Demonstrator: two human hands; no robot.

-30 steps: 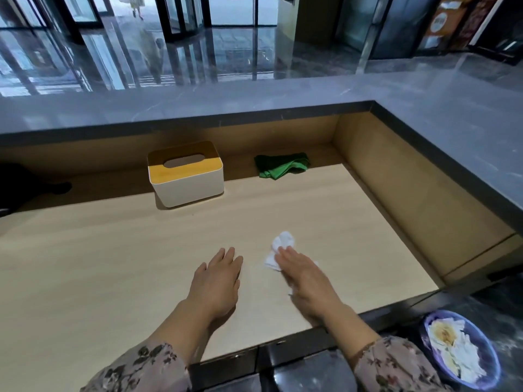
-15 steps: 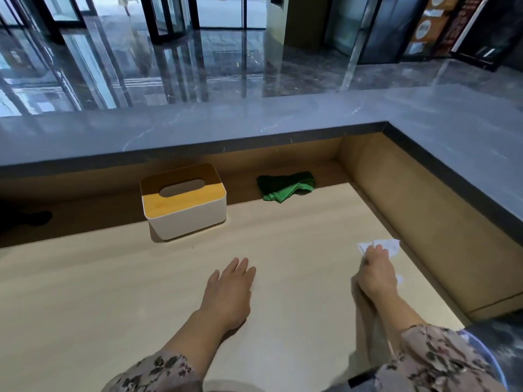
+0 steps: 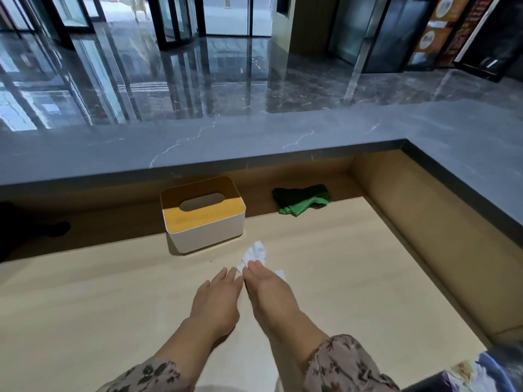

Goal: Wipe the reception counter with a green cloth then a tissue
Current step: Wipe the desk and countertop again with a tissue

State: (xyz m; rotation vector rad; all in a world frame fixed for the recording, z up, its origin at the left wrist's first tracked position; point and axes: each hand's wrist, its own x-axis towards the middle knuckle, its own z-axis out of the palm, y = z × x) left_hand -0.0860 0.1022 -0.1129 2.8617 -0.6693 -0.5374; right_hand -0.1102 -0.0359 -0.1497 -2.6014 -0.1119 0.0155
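Observation:
My right hand (image 3: pixel 270 290) presses a crumpled white tissue (image 3: pixel 256 251) flat onto the pale wooden counter (image 3: pixel 353 278), just in front of the tissue box. Part of the tissue sticks out past my fingertips and a corner shows to the right of the hand. My left hand (image 3: pixel 216 299) lies flat on the counter, fingers together, touching the right hand's side and holding nothing. The green cloth (image 3: pixel 301 200) lies bunched at the back of the counter, under the grey stone ledge, apart from both hands.
A white tissue box with a wooden lid (image 3: pixel 202 215) stands at the back, left of the cloth. A raised grey marble ledge (image 3: pixel 254 140) walls the counter at the back and right. A blue bin holding used tissues (image 3: pixel 486 374) shows at the lower right.
My right hand swept the tissue from the middle out to the counter's right side, then back left until it lies beside my left hand. The left hand stayed put.

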